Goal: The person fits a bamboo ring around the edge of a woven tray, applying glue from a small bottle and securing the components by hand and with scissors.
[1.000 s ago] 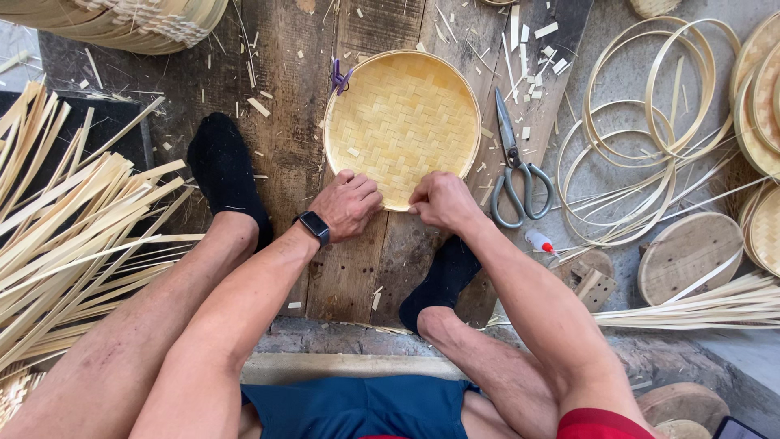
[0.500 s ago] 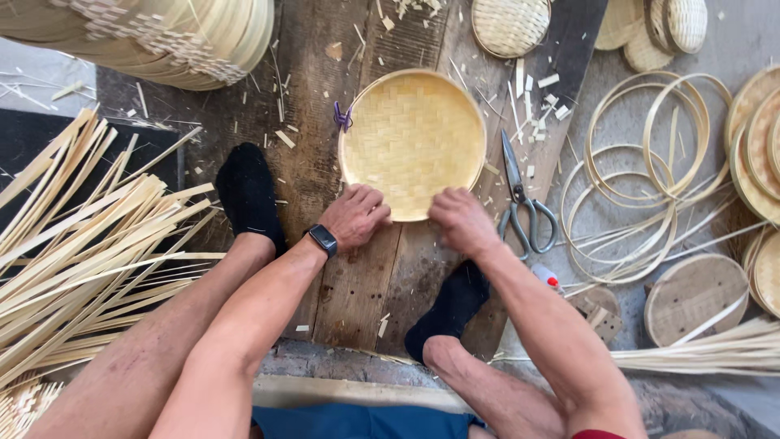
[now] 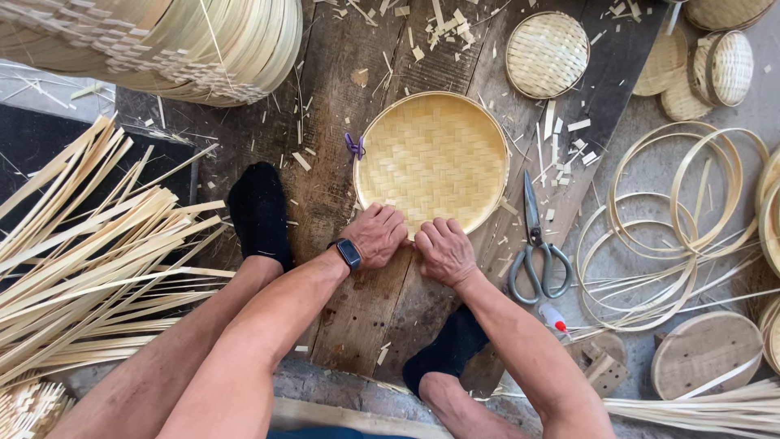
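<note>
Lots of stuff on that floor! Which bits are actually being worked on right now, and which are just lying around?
In hand:
- round woven bamboo tray, both hands on its near rim
- left hand
- right hand

Lying about:
- scissors
- loose bamboo hoops
- bundle of bamboo strips
- small woven disc
- purple clip beside the tray

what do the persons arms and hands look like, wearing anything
Both forearms are bare, with no sleeves in view and no gloves. The left hand has a dark wristwatch with a dark band at the wrist. The right hand wears nothing.
</note>
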